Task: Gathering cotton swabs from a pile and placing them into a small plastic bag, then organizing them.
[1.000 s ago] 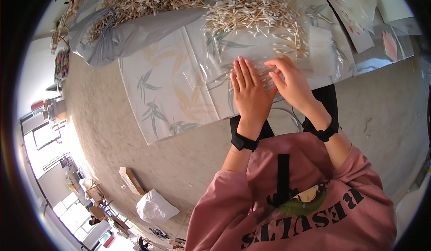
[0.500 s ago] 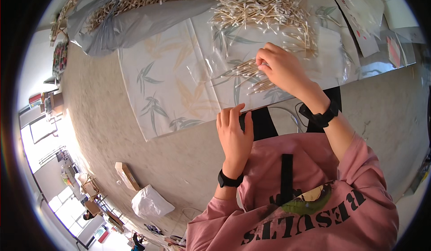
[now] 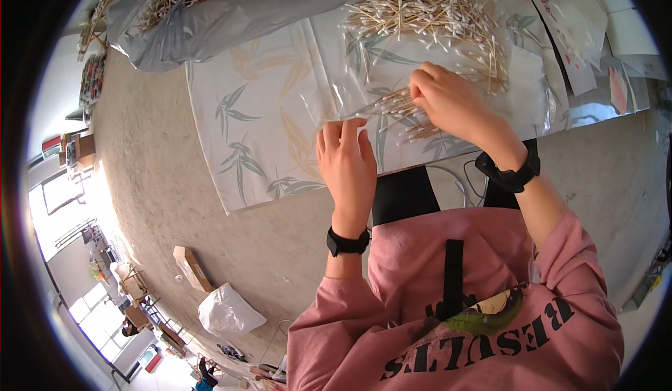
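Note:
My right hand (image 3: 451, 104) is closed over the near end of a small bundle of cotton swabs (image 3: 394, 104), pinching them just above the table; its fingertips are partly hidden. Beside and below it lie a few more loose swabs (image 3: 423, 132). My left hand (image 3: 348, 163) reaches over the table's near edge, palm down, thumb and fingers apart, holding nothing that I can see. Its fingertips are close to a clear plastic bag (image 3: 329, 104) lying flat on the leaf-patterned tablecloth (image 3: 262, 121).
A big heap of cotton swabs (image 3: 427, 13) covers the table's far side. Left of it, a grey plastic bag (image 3: 231, 23) bulges with more swabs. Clear plastic packets (image 3: 528, 83) lie at the right. A black stool (image 3: 406, 195) stands under the near edge.
My left hand has moved up and left from the table's edge toward the clear plastic bag. My right hand stays at the swab bundle, shifted only slightly in the picture.

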The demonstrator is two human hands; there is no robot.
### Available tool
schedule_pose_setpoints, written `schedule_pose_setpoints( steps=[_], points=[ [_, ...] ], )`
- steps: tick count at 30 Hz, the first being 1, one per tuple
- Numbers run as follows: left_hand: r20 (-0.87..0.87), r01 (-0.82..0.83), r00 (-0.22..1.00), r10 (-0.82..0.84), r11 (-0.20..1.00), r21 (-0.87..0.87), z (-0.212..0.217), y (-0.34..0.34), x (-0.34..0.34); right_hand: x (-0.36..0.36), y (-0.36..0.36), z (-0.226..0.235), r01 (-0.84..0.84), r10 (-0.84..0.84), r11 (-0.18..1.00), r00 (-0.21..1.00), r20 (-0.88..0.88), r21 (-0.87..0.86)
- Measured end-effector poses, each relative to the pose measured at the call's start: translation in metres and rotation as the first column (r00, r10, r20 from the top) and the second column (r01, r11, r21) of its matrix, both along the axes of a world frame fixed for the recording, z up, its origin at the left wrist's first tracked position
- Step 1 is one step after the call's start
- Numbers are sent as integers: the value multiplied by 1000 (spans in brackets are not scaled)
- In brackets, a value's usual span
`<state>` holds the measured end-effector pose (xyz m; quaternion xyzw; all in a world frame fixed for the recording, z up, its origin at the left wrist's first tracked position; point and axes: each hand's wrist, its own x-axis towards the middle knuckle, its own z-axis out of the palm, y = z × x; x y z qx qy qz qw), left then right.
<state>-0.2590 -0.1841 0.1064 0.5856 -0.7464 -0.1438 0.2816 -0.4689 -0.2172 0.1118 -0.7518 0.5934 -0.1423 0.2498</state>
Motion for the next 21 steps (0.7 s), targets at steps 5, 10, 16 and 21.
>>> schedule_pose_setpoints(
  steps=[5,10,16,21],
  points=[
    [35,53,998,-53,998,15,-5,-16,-4,-21,11,18,84,-53,985,978,200,-153],
    [68,93,993,-94,995,26,-11,-21,-2,-68,30,18,264,-245,964,913,326,-15],
    [110,141,983,-146,989,54,-11,-20,-16,-73,44,3,354,-383,923,825,415,148],
    [86,127,988,-131,991,42,-10,-20,-27,-61,46,-4,371,-378,923,813,444,105]
  ],
)
